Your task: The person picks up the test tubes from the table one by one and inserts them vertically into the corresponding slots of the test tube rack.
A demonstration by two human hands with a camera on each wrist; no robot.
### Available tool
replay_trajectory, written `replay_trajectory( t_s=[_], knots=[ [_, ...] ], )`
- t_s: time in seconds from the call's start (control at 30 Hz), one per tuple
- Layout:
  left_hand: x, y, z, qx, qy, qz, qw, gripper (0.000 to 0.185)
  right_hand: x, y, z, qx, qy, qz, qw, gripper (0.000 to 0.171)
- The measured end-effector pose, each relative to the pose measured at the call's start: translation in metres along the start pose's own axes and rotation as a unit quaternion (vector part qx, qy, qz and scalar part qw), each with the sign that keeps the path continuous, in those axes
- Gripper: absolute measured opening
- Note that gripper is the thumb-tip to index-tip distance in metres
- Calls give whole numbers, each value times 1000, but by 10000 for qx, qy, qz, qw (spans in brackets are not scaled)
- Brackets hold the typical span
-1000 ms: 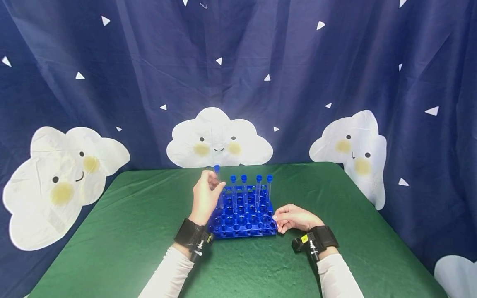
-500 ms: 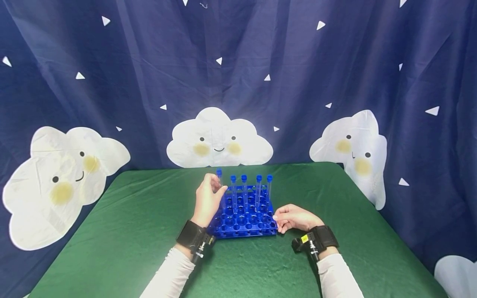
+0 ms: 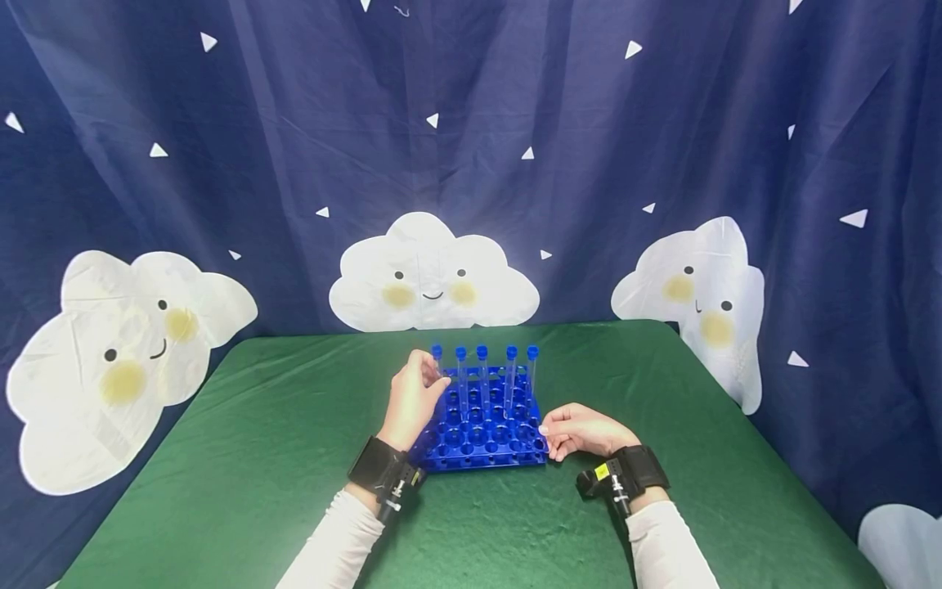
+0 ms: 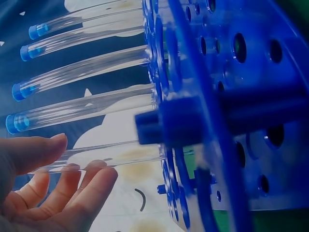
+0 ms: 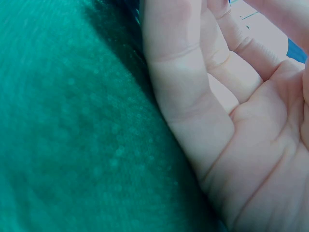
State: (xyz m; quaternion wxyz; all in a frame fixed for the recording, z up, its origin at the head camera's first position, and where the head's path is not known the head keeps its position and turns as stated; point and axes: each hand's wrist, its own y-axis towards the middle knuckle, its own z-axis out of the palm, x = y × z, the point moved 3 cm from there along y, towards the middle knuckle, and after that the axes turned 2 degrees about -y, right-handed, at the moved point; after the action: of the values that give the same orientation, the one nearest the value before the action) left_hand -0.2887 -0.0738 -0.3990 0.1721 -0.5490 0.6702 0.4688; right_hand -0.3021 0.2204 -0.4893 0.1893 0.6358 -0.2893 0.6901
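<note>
A blue test tube rack (image 3: pixel 488 460) sits on the green tabletop in the head view. My left hand (image 3: pixel 410 399) pinches a clear, blue-capped test tube (image 4: pixel 120 153) between thumb and fingers at the rack's left side. In the left wrist view that tube's lower end reaches into the rack's upper plate; its cap is hidden there behind the hand. Several more capped tubes (image 4: pixel 82 108) stand in a row to its right. My right hand (image 3: pixel 585 429) grips the rack's front right corner, thumb on top. The right wrist view mostly shows its palm and curled fingers close to the table.
Green cloth (image 3: pixel 243 458) covers the table around the rack. Behind the far edge hangs a dark blue curtain (image 3: pixel 471 180) with white clouds. A strap with a small camera is on each wrist.
My left hand has moved down and slightly right with its test tube, and the cap is now level with the other caps. The right hand and rack have stayed in place.
</note>
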Motion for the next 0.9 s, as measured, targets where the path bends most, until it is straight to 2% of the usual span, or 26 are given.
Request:
replay_trajectory(
  t_s=[0.67,0.9],
  knots=[
    [2,-3,0,123,48,-21,9999,29,0,0,0,-39,-3,29,10000,21],
    [5,-4,0,193,-18,-153,9997,32,0,0,0,-15,18,15,10000,22]
  ],
)
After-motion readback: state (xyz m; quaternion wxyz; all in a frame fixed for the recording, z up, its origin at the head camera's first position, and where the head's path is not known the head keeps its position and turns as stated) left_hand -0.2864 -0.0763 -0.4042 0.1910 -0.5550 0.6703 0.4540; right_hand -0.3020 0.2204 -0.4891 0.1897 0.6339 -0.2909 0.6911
